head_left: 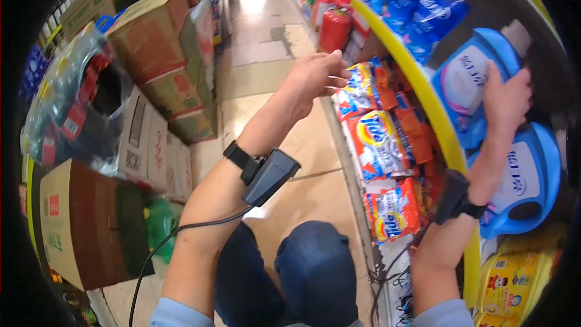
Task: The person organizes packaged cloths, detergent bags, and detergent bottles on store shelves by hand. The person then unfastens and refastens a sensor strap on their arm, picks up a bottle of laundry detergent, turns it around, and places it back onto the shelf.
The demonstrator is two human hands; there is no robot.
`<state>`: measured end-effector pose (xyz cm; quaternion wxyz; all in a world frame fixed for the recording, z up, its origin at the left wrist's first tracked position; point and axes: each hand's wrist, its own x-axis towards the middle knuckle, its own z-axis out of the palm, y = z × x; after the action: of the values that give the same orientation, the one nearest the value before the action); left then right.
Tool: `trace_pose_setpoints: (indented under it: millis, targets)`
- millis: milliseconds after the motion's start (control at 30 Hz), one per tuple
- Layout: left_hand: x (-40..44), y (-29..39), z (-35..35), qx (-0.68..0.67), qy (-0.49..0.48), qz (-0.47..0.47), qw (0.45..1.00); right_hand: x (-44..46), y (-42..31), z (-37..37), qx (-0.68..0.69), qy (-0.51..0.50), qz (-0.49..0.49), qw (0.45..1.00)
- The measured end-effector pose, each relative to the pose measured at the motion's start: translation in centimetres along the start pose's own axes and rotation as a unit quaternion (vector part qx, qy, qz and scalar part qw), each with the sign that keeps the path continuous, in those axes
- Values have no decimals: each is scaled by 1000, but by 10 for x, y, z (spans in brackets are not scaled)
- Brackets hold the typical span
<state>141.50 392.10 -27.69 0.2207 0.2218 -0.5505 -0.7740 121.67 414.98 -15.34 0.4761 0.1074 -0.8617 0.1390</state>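
My right hand [507,98] is wrapped around the side of a blue detergent bottle [463,79] on the shelf, thumb across its white label. The bottle leans, with its pale cap [517,36] toward the upper right. A second blue detergent bottle [525,172] stands just below my right hand. Over the aisle, my left hand [316,79] reaches forward with its fingers apart and nothing visible in them. Its fingertips are close to the top orange Tide packet [363,88]; whether they touch it I cannot tell. More Tide packets [381,142] lie in a row beneath.
A yellow shelf edge [423,79] curves between the packets and the bottles. A red cylinder [334,29] and blue bags [426,6] are farther up. Cardboard boxes [148,36] and wrapped bottles [66,97] line the left side. Yellow packages [508,284] sit lower right.
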Motion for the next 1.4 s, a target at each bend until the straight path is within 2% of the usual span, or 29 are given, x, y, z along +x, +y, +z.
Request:
trace_pose_setpoints:
  millis: [167,300,467,700,767,867,1000,1333,1400]
  targets:
    - [27,35,64,94,-18,73,993,-12,-12,-20,60,21,-2,998]
    - [53,40,106,136,-18,102,985,-14,-17,-25,51,18,0,999]
    - [80,32,133,210,-65,147,964,-15,-18,-28,69,14,-11,997]
    - [83,20,133,116,-116,126,978,-14,-14,-23,79,24,-36,996]
    - [88,15,137,54,-103,157,981,-12,-11,-22,71,25,-42,996]
    - [94,1,137,-15,-121,187,975,-5,0,-20,94,12,-103,990]
    - [94,-9,140,0,-5,239,971,5,22,-9,99,3,-144,985]
    - [79,6,132,-77,-21,229,970,13,39,-2,68,-40,-87,993]
    - [73,13,130,-90,-45,195,976,13,39,-3,70,-45,-82,993]
